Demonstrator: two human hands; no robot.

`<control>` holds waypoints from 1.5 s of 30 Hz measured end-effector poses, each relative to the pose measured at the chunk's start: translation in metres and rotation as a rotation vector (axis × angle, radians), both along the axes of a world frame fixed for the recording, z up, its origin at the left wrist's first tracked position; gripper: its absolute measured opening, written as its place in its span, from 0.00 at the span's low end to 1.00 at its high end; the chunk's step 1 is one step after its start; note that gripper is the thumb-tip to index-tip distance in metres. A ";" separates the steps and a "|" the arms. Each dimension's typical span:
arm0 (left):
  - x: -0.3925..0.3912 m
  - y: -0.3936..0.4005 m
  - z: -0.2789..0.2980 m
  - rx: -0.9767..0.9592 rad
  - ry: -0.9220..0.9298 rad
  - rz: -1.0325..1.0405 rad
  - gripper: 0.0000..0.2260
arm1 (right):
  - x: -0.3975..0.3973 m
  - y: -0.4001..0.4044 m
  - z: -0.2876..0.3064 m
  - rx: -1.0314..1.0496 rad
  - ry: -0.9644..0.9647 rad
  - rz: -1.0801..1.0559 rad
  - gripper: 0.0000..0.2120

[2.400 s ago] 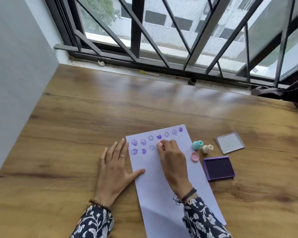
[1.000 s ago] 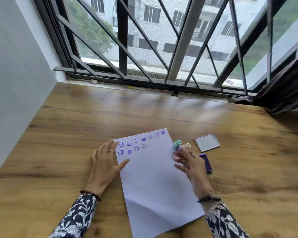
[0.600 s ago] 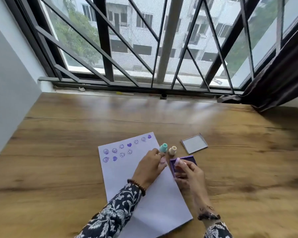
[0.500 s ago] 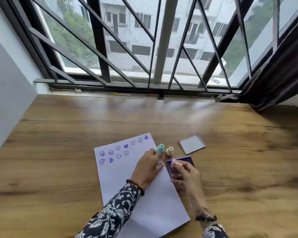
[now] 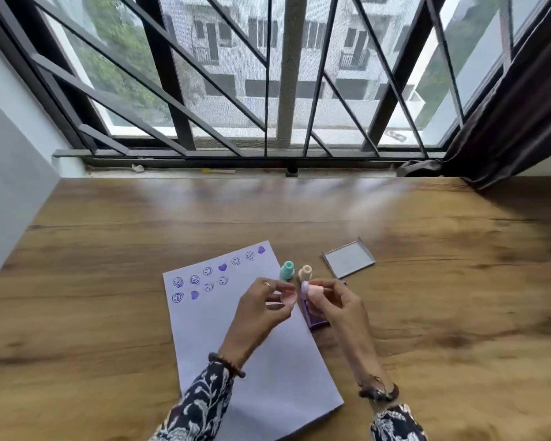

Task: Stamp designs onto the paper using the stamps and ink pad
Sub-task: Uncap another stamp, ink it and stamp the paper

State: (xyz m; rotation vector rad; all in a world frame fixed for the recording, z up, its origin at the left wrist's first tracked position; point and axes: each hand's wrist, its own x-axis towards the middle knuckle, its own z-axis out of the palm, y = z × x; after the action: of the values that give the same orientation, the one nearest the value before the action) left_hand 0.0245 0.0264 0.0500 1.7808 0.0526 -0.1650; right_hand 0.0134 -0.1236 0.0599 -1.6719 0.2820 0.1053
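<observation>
A white paper sheet (image 5: 252,345) lies on the wooden table, with purple smiley and heart prints (image 5: 209,280) in two rows near its far end. My right hand (image 5: 334,308) pinches a small pink stamp (image 5: 314,290), its purple inked face turned left. My left hand (image 5: 261,310) holds a pink round cap (image 5: 288,297) close beside that face. Both hands hover just above the purple ink pad (image 5: 315,321), which is mostly hidden beneath them. A teal stamp (image 5: 287,270) and a cream stamp (image 5: 305,272) stand upright just beyond my fingers.
The ink pad's clear lid (image 5: 349,257) lies open-side up to the right of the stamps. A barred window (image 5: 287,90) closes off the table's far edge. A dark curtain (image 5: 506,122) hangs at the right and a wall (image 5: 10,186) stands at the left.
My right hand lifted the pink stamp off the paper and carried it right, over the ink pad. My left hand left the paper, took up the pink cap and rose beside the stamp.
</observation>
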 end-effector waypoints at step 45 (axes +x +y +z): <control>0.001 -0.007 -0.049 0.670 -0.323 -0.024 0.11 | 0.071 -0.021 -0.009 -0.945 -0.137 0.205 0.09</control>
State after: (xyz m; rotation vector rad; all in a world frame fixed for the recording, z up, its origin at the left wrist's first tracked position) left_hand 0.0253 0.0197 0.0015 2.4556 -0.1644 0.1454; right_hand 0.0843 -0.1442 0.0512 -2.6330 0.0404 0.0032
